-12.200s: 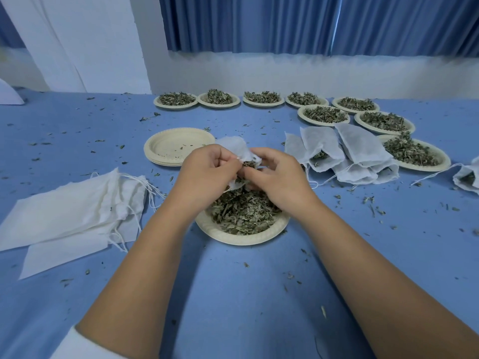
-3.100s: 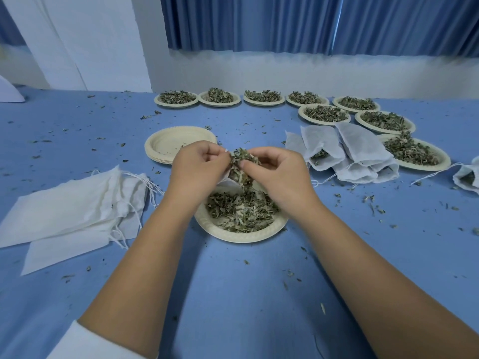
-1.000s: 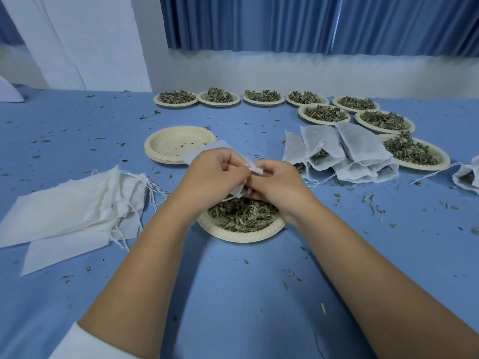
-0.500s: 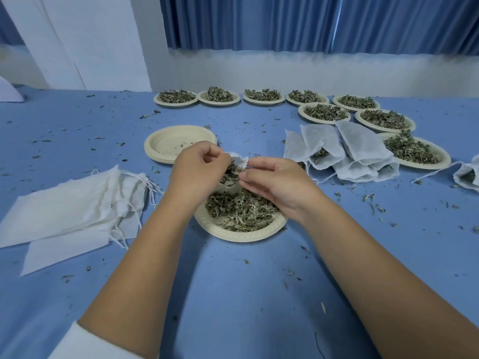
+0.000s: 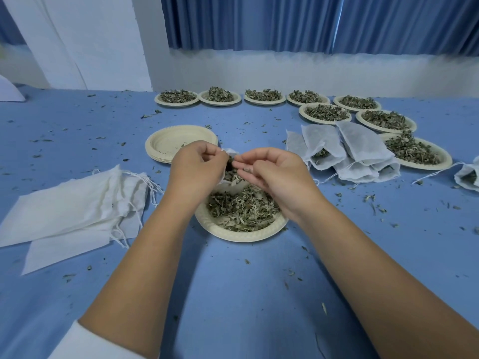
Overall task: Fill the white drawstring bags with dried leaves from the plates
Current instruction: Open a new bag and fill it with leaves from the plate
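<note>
Blue table [image 5: 233, 294] w/ leaf plates [image 5: 264, 96], empty bags [image 5: 72, 203], filled bags [image 5: 344, 154].

Across the lower frame you see a wide bench covered in plain blue cloth [image 5: 77, 130]. Behind it runs a low white wall band [image 5: 285, 71], with pleated dark blue curtains [image 5: 311, 22] filling the upper right. At upper left hangs a white fabric panel [image 5: 85, 40]. Light is soft and even.
</note>
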`<state>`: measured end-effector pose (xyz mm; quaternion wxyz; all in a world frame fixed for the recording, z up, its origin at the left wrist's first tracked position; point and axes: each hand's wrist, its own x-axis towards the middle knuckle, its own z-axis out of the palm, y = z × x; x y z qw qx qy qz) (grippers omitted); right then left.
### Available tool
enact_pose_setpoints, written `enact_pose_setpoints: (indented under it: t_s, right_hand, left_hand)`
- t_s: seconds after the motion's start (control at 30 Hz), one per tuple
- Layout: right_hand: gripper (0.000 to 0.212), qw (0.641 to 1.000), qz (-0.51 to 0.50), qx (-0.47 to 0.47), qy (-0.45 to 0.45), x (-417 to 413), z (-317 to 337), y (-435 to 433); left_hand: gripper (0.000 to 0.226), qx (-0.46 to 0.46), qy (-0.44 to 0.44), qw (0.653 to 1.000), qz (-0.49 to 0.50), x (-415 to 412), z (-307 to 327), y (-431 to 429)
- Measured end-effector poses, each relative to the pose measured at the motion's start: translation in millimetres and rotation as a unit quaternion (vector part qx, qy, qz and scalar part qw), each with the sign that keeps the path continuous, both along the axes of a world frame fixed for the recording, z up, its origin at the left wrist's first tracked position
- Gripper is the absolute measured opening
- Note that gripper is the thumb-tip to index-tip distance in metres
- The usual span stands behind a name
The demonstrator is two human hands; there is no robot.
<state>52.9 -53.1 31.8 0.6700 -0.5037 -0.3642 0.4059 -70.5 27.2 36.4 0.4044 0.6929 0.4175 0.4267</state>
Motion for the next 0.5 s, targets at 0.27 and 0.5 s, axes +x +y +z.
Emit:
enact_pose_setpoints:
  t_s: [0.27, 0.5]
  right_hand:
    - [0.021, 0.994, -0.03, 0.05, -0.096, 0, -5, 0]
    - [0.035, 0.981, -0.043, -0.053, -0.183, 10, -4, 0]
  left_hand:
    - [0.02, -0.038, -0.032, 0.999, -0.019, 0, 4, -4]
    - [0.019, -0.052, -0.053, 0.997, -0.003, -1, 5, -3]
